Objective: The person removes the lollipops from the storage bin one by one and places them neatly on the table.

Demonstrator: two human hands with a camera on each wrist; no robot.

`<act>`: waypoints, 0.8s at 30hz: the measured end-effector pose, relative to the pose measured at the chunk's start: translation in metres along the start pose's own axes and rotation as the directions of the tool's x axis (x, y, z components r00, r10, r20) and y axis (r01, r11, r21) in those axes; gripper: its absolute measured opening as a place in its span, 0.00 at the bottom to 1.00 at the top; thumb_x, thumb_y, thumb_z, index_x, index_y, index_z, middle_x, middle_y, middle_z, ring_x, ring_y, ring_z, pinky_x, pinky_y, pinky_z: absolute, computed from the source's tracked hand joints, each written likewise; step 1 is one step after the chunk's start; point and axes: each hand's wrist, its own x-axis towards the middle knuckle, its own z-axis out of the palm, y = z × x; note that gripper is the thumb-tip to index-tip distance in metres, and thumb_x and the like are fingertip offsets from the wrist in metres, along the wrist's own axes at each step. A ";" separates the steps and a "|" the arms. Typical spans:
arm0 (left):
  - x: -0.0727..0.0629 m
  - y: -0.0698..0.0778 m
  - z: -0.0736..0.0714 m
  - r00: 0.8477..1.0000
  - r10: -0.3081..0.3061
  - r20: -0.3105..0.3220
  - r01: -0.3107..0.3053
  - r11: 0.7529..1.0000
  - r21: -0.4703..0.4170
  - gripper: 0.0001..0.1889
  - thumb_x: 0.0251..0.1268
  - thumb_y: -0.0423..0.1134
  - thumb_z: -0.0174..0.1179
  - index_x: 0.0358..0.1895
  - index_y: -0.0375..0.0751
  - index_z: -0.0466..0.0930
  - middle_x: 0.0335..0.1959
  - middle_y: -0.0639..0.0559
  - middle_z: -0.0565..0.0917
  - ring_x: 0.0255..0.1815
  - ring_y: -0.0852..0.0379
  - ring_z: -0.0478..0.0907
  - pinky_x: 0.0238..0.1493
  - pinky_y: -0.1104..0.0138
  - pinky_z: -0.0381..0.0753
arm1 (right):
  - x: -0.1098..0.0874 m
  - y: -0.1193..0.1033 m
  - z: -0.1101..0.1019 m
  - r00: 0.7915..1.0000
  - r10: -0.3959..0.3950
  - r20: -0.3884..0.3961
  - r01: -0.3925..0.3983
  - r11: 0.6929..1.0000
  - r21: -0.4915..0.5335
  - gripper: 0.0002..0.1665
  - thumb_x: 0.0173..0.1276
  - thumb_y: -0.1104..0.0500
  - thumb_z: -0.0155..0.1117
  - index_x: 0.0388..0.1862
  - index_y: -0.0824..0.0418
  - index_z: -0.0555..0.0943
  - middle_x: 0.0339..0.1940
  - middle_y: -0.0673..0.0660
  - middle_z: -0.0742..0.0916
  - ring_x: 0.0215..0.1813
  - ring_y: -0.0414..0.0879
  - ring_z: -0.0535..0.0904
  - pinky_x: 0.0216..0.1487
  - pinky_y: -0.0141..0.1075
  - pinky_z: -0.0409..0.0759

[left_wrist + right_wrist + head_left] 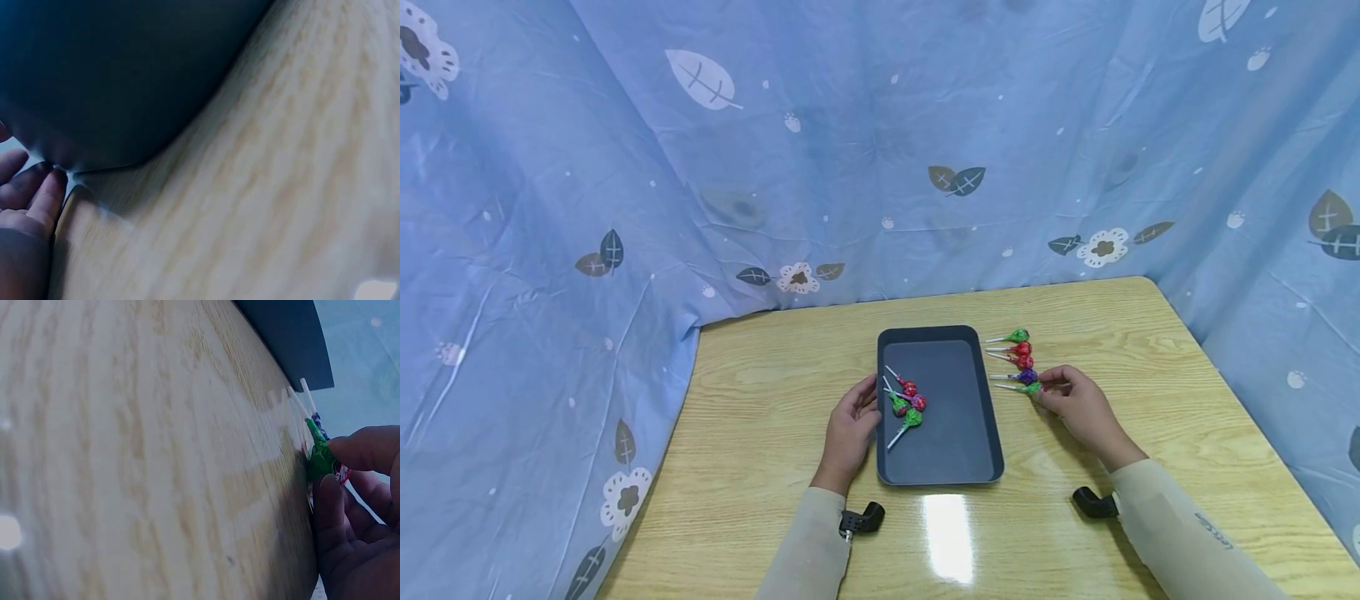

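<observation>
My right hand (1081, 414) pinches the green-wrapped lollipop (320, 456) between thumb and fingers at its candy end, close to the table. This lollipop is nearest to me in a row at the right of the dark tray (955, 450), its white stick pointing left. Beside it lies a purple lollipop (1027, 377), then two red lollipops (1022, 349) and another green lollipop (1018, 335) farther back. My left hand (850, 429) rests against the tray's left side, fingertips at its outer wall. Inside the tray are several lollipops (913, 417), green, red and pinkish, toward the left side.
The wooden table (760, 433) extends around the tray on all sides. A blue patterned curtain (865, 167) hangs behind the table and along both its sides. Black wrist mounts (871, 517) stick out from both sleeves.
</observation>
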 end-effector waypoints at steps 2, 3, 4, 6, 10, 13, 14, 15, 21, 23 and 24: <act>0.000 0.000 0.000 1.000 -0.001 0.000 0.001 1.000 0.003 0.32 0.72 0.19 0.54 0.80 0.29 0.69 0.75 0.34 0.76 0.75 0.40 0.74 0.73 0.60 0.78 | 0.000 0.000 0.000 1.000 0.000 0.001 0.000 1.000 -0.002 0.21 0.78 0.63 0.71 0.63 0.72 0.79 0.51 0.65 0.85 0.44 0.50 0.80 0.35 0.32 0.82; 0.000 0.000 0.000 1.000 0.000 0.000 0.000 1.000 0.004 0.32 0.72 0.19 0.54 0.80 0.29 0.69 0.75 0.34 0.76 0.75 0.40 0.74 0.73 0.60 0.78 | 0.000 -0.001 0.000 1.000 0.001 0.001 -0.001 1.000 0.000 0.21 0.78 0.63 0.71 0.64 0.72 0.78 0.51 0.65 0.85 0.44 0.50 0.80 0.35 0.33 0.82; 0.000 0.000 0.000 1.000 0.000 0.000 0.000 1.000 0.005 0.32 0.72 0.19 0.54 0.80 0.29 0.69 0.75 0.34 0.76 0.75 0.41 0.74 0.73 0.60 0.78 | 0.000 -0.001 0.000 1.000 0.001 0.002 -0.001 1.000 0.002 0.22 0.78 0.63 0.71 0.64 0.72 0.78 0.50 0.64 0.85 0.44 0.50 0.80 0.35 0.33 0.82; 0.000 -0.001 -0.001 1.000 0.002 0.000 -0.002 1.000 0.003 0.32 0.72 0.19 0.53 0.80 0.29 0.69 0.75 0.33 0.76 0.75 0.40 0.74 0.73 0.60 0.78 | -0.001 -0.001 -0.001 1.000 -0.002 0.004 0.002 1.000 0.003 0.22 0.78 0.62 0.71 0.64 0.72 0.78 0.49 0.64 0.85 0.43 0.50 0.80 0.34 0.33 0.82; 0.000 -0.002 -0.001 1.000 0.002 -0.002 -0.002 1.000 0.011 0.32 0.72 0.19 0.54 0.80 0.30 0.70 0.74 0.34 0.77 0.75 0.41 0.75 0.73 0.60 0.78 | -0.001 0.000 0.000 1.000 -0.001 0.006 0.001 1.000 0.003 0.23 0.78 0.62 0.71 0.65 0.72 0.78 0.47 0.63 0.85 0.42 0.49 0.80 0.34 0.33 0.83; 0.001 -0.002 -0.001 1.000 0.002 -0.006 -0.002 1.000 0.015 0.32 0.72 0.20 0.54 0.80 0.30 0.70 0.74 0.35 0.77 0.74 0.42 0.75 0.72 0.61 0.78 | -0.002 -0.001 0.000 1.000 0.003 0.005 -0.003 1.000 0.005 0.23 0.78 0.62 0.71 0.65 0.72 0.78 0.48 0.63 0.86 0.43 0.49 0.80 0.34 0.33 0.83; 0.001 -0.003 -0.001 1.000 0.003 -0.006 -0.003 1.000 0.013 0.32 0.72 0.20 0.54 0.80 0.30 0.70 0.74 0.35 0.77 0.75 0.41 0.75 0.73 0.61 0.78 | -0.002 -0.001 0.000 1.000 0.005 0.005 -0.005 1.000 0.010 0.23 0.78 0.62 0.72 0.65 0.72 0.78 0.48 0.64 0.86 0.43 0.49 0.80 0.35 0.33 0.83; 0.001 -0.003 -0.001 1.000 0.003 -0.006 -0.003 1.000 0.013 0.32 0.72 0.19 0.54 0.80 0.30 0.70 0.75 0.35 0.77 0.75 0.41 0.75 0.73 0.61 0.77 | -0.002 -0.002 -0.001 1.000 0.005 0.006 -0.005 1.000 0.013 0.24 0.78 0.62 0.71 0.65 0.72 0.77 0.49 0.64 0.85 0.43 0.49 0.80 0.34 0.33 0.83; 0.001 -0.002 0.000 1.000 -0.010 -0.008 0.010 1.000 0.021 0.32 0.72 0.19 0.53 0.80 0.30 0.70 0.75 0.35 0.77 0.75 0.42 0.75 0.73 0.60 0.77 | -0.004 -0.002 -0.002 1.000 0.007 0.012 -0.007 0.999 0.038 0.24 0.79 0.62 0.70 0.66 0.73 0.77 0.58 0.69 0.84 0.44 0.48 0.80 0.36 0.34 0.85; 0.000 -0.001 0.000 1.000 -0.010 -0.008 0.010 1.000 0.024 0.32 0.72 0.19 0.53 0.80 0.30 0.70 0.74 0.35 0.77 0.75 0.41 0.75 0.73 0.59 0.77 | -0.004 -0.003 -0.002 1.000 0.000 0.011 0.000 0.999 0.054 0.24 0.79 0.62 0.69 0.66 0.73 0.77 0.60 0.70 0.83 0.43 0.47 0.81 0.36 0.34 0.86; 0.000 -0.001 0.000 1.000 -0.008 -0.007 0.008 1.000 0.021 0.32 0.72 0.19 0.53 0.80 0.30 0.70 0.74 0.35 0.77 0.75 0.41 0.75 0.73 0.59 0.77 | -0.004 -0.003 -0.002 1.000 -0.006 0.012 0.006 0.998 0.065 0.24 0.79 0.62 0.69 0.66 0.73 0.77 0.61 0.71 0.82 0.43 0.47 0.81 0.35 0.35 0.86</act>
